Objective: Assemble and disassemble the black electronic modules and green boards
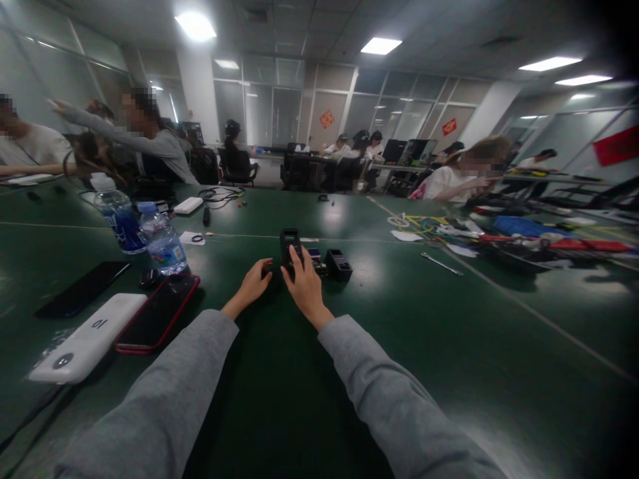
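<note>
My right hand [305,285] has its fingers against the near face of a black rectangular plastic housing [289,237], which stands upright with an opening near its top. The thumb sits at the housing's lower left, and the fingers hide its lower part. Just left of it, my left hand [253,286] is loosely curved, thumb and fingers apart, with nothing visible in it. Behind my right fingers lie small parts [318,267], partly covered and too small to name. A black box-shaped part [339,265] with openings in its top stands to their right.
On the left are two water bottles [167,246], a white power bank [90,339], a red-edged phone [160,313] and a black phone [82,287]. A wrench [442,264] lies to the right, before a heap of cables and tools [529,243]. Several people sit beyond the green table [399,346].
</note>
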{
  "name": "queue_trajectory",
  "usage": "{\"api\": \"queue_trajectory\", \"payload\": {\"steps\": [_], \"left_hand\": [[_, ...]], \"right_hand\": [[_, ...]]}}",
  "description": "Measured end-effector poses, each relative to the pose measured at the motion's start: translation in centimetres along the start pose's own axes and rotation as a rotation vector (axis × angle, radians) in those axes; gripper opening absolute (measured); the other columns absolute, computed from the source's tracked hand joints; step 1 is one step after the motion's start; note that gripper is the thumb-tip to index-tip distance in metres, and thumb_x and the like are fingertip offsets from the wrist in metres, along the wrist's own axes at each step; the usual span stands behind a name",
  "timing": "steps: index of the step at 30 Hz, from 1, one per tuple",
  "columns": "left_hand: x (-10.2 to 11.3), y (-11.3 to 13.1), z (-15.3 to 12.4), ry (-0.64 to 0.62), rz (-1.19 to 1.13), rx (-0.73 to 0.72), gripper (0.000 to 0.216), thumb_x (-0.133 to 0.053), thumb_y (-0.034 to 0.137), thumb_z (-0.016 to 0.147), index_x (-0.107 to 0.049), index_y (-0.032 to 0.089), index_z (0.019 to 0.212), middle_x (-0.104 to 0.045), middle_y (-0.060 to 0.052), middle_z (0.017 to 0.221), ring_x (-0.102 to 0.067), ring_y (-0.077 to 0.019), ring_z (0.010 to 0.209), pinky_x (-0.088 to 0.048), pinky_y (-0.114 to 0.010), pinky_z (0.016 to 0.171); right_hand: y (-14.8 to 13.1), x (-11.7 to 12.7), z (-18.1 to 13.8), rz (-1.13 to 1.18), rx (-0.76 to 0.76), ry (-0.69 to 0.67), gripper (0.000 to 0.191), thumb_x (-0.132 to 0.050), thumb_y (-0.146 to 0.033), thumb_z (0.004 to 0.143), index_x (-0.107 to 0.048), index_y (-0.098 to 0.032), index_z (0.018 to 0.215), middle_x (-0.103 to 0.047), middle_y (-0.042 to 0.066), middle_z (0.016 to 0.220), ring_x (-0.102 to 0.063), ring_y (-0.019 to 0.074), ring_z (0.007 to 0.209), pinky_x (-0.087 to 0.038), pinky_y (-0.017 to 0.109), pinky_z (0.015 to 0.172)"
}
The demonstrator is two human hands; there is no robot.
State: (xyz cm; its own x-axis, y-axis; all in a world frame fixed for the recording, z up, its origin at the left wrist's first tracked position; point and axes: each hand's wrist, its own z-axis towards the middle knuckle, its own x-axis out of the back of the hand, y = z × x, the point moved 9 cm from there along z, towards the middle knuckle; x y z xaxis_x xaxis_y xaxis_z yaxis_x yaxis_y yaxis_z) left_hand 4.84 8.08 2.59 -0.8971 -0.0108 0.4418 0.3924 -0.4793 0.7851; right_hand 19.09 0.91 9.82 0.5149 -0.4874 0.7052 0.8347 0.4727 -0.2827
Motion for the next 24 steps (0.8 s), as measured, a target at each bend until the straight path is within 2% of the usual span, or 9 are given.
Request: {"api": "queue_trajectory", "payload": {"steps": [3,7,11,13,19,24], "left_hand": [[0.4,-0.2,0.0,0.031,-0.113,0.010,0.042,-0.051,0.019,0.086,-0.048,0.019,0.128,-0.059,-0.012,0.124,-0.060,-0.0207,0.108,-0.047,-0.045,0.098],[1.6,-1.1,-0.2,0.158,-0.251,0.044,0.050,-0.050,0.019,0.085,-0.040,0.021,0.134,-0.055,-0.012,0.129,-0.059,-0.0199,0.112,-0.049,-0.041,0.096],[3.8,-3.1,-0.7,0.391,-0.153,0.159,0.055,-0.044,0.008,0.079,-0.040,0.020,0.133,-0.053,-0.011,0.130,-0.056,-0.0197,0.116,-0.045,-0.042,0.102],[4.4,-3.6,-0.8,0.464,-0.088,0.199,0.057,-0.043,0.005,0.076,-0.043,0.019,0.131,-0.052,-0.012,0.131,-0.054,-0.0208,0.119,-0.042,-0.043,0.106],[4.3,-3.1,-0.6,0.446,-0.021,0.215,0.047,-0.046,0.009,0.081,-0.049,0.017,0.127,-0.052,-0.013,0.131,-0.054,-0.0232,0.118,-0.041,-0.044,0.105],[3.7,-2.3,-0.5,0.378,-0.050,0.225,0.036,-0.049,0.021,0.089,-0.052,0.018,0.124,-0.056,-0.013,0.129,-0.056,-0.0233,0.117,-0.041,-0.045,0.106]], "right_hand": [[-1.9,-0.2,-0.1,0.039,0.054,-0.021,0.056,-0.044,-0.035,0.102,-0.023,-0.021,0.153,-0.021,0.014,0.152,-0.033,0.0330,0.135,-0.046,0.045,0.103],[-4.2,-2.4,-0.1,0.038,0.060,-0.089,0.056,-0.046,-0.032,0.101,-0.025,-0.019,0.152,-0.024,0.016,0.150,-0.038,0.0321,0.131,-0.047,0.043,0.101],[-4.8,-4.4,0.4,0.006,0.010,-0.105,0.056,-0.047,-0.031,0.100,-0.028,-0.018,0.150,-0.032,0.018,0.144,-0.045,0.0316,0.124,-0.052,0.041,0.094],[-4.7,-5.3,0.5,-0.032,-0.003,-0.137,0.055,-0.047,-0.030,0.099,-0.030,-0.017,0.149,-0.034,0.020,0.142,-0.048,0.0324,0.121,-0.053,0.042,0.091],[-4.0,-7.3,-0.1,-0.128,0.000,-0.257,0.052,-0.043,-0.012,0.096,-0.033,-0.013,0.147,-0.031,0.024,0.144,-0.050,0.0329,0.118,-0.055,0.041,0.084],[-4.6,-6.3,-0.2,-0.129,0.043,-0.191,0.052,-0.044,-0.010,0.094,-0.035,-0.008,0.145,-0.032,0.023,0.144,-0.042,0.0338,0.125,-0.046,0.046,0.098]]}}
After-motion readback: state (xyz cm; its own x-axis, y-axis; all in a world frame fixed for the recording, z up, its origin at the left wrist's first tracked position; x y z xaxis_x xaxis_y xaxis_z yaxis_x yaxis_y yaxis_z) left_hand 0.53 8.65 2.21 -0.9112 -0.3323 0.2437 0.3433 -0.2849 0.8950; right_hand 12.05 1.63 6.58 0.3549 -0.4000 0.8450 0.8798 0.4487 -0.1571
